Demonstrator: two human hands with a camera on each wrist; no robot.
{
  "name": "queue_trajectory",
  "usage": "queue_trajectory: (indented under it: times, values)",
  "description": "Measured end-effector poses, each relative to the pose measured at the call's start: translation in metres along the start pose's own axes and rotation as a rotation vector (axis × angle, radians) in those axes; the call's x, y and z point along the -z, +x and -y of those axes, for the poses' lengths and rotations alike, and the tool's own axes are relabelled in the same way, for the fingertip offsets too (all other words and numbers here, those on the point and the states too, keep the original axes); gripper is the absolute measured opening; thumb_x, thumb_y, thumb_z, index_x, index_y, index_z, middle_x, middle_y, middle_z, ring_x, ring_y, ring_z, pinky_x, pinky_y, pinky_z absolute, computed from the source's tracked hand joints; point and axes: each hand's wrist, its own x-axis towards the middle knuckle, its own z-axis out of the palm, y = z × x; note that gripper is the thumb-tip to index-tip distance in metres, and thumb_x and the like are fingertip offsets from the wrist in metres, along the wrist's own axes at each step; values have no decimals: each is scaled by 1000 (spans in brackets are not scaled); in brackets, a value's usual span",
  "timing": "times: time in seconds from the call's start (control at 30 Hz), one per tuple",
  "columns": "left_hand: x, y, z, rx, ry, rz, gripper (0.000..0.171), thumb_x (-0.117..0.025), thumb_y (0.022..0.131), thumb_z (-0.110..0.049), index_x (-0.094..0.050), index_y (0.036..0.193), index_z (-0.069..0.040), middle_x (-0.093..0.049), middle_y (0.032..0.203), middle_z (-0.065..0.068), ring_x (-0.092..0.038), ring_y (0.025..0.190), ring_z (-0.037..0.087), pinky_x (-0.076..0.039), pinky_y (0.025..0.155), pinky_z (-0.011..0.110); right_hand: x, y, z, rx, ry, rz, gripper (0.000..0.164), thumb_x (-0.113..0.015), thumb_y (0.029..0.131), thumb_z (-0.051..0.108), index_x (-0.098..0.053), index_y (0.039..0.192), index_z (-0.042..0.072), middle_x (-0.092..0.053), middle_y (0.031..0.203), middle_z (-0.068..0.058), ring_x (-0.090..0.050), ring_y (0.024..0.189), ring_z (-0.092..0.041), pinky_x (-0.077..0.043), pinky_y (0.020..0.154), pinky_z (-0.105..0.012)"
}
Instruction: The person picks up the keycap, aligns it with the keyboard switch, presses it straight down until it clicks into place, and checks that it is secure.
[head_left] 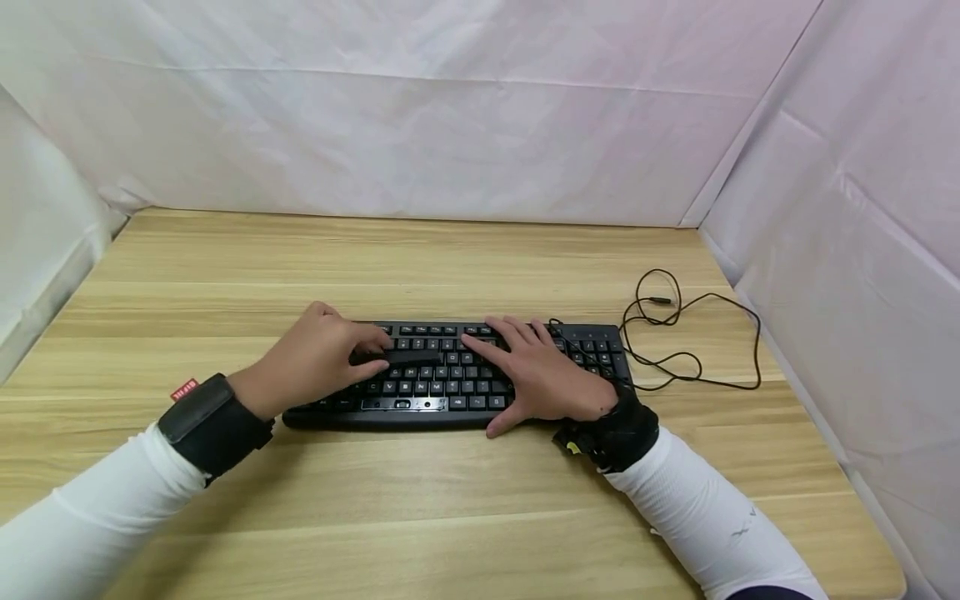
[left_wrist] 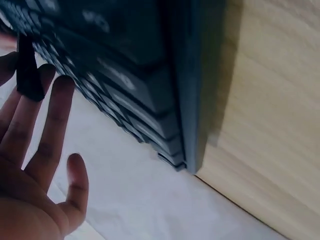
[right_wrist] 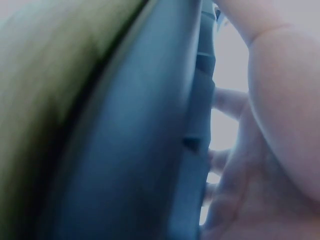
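A black full-size keyboard [head_left: 442, 419] lies on the wooden table. Between thumb and fingers, my left hand [head_left: 313, 360] pinches a slim black bar [head_left: 414, 357] over the keyboard's left half; I cannot tell what kind of tool it is. In the left wrist view the bar [left_wrist: 29, 75] sits between thumb and fingertips, close to the keys, and the little finger stands apart. My right hand [head_left: 551, 379] rests spread on the right part of the keyboard, its thumb at the front edge. The right wrist view shows the keyboard's front edge [right_wrist: 135, 130] beside the palm.
A thin black cable [head_left: 701, 379] lies in loops on the table to the right of the keyboard, its plug [head_left: 661, 301] near the back. White cloth walls [head_left: 420, 142] stand behind and at both sides of the table [head_left: 420, 517].
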Motion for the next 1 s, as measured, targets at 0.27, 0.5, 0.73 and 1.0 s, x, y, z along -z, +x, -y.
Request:
queue_trajectory:
  times: [0.27,0.5,0.73,1.0]
  values:
    - [-6,-2,-16,-38,119,-2,15,-75,77,-24,-74,91,-18,-73,85,-3,-61,72,10,-40,71,45,-2,-2,1,-1,11,0,119,-64,55,79,-22,151,22,-20,152,-19,-15,135,-34,-20,104,-63]
    - [-9,2,-22,-52,135,-16,20,-75,78,-27,-73,94,-16,-69,89,2,-61,78,16,-49,71,48,-1,-1,0,-2,29,10,118,-63,57,79,-21,151,23,-18,152,-20,-14,135,-35,-19,104,-63]
    - [-10,5,-23,-53,99,18,24,-76,77,-21,-73,99,-13,-69,90,3,-61,78,17,-52,75,48,2,2,1,3,28,13,118,-66,57,76,-22,151,22,-19,151,-21,-16,135,-37,-21,103,-64]
    - [-8,3,-24,-45,34,25,25,-77,76,-20,-71,99,-16,-69,91,0,-59,71,11,-52,65,40,3,1,2,-4,36,14,118,-65,57,78,-21,151,22,-18,152,-20,-14,135,-36,-18,104,-64]
